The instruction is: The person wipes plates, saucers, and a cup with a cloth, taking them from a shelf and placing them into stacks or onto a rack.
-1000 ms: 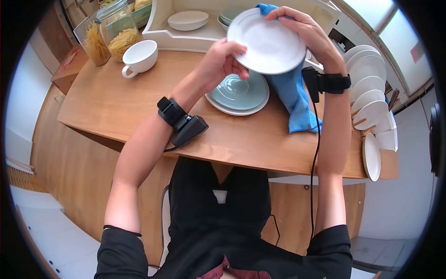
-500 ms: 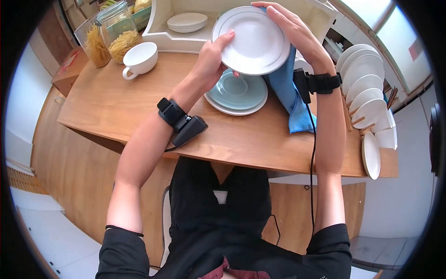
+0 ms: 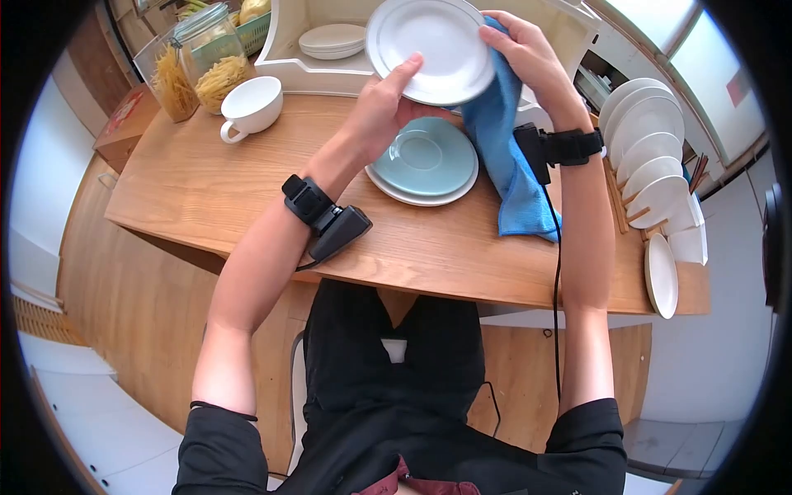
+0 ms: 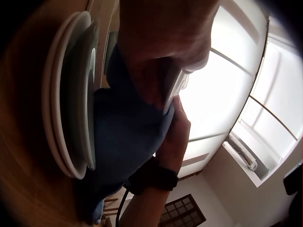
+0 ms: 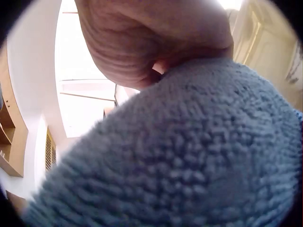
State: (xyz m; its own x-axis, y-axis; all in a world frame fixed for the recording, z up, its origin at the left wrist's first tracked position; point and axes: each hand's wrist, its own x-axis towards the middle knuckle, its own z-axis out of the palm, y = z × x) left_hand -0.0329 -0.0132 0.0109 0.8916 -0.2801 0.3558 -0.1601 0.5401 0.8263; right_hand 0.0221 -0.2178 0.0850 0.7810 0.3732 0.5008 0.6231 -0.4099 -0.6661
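Observation:
A white plate [image 3: 429, 51] is held up over the table, tilted. My left hand [image 3: 384, 111] grips its lower left edge, thumb on the face. At its right rim my right hand [image 3: 528, 62] pinches the plate through a blue cloth [image 3: 505, 157], which hangs down to the table. Under the raised plate, a light blue plate [image 3: 425, 157] lies on a white plate [image 3: 437, 200]. The left wrist view shows the cloth [image 4: 128, 127] beside the stacked plates [image 4: 57, 94]; in the right wrist view the cloth [image 5: 189, 142] covers much of the picture, below the right hand [image 5: 156, 38].
A white cup [image 3: 251, 107] and pasta jars [image 3: 221, 78] stand at the table's back left. Behind, a cream shelf [image 3: 322, 78] bears stacked white plates [image 3: 332, 40]. Several plates [image 3: 652, 124] stand in a rack at the right, with another dish [image 3: 661, 276] near the table's right edge.
The held plate has moved left and up toward the shelf. The right hand has shifted slightly left with it, and the hanging cloth has swung left.

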